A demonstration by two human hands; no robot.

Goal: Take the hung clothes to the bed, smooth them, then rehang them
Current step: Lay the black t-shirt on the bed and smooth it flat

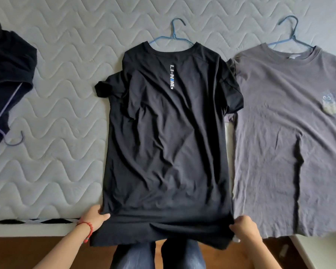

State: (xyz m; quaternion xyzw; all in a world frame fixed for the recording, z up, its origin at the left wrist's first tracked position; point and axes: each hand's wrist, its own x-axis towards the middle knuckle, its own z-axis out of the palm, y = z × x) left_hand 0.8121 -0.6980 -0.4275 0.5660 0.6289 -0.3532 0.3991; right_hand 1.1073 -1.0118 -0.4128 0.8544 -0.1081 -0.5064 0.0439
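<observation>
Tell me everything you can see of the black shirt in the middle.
The black shirt lies flat on the mattress, collar away from the person, on a blue hanger whose hook pokes out of the neck. It looks like thin, smooth fabric, creased across the body, with vertical "LI-NING" lettering below the collar. Its hem hangs over the bed's near edge. The left hand and right hand grip the hem's corners. Its right sleeve overlaps the grey shirt.

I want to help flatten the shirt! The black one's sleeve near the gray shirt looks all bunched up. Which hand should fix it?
Probably the right hand. It grips the black shirt hem on the gray shirt side, below that bunched sleeve. The left hand would have to cross over.
</observation>
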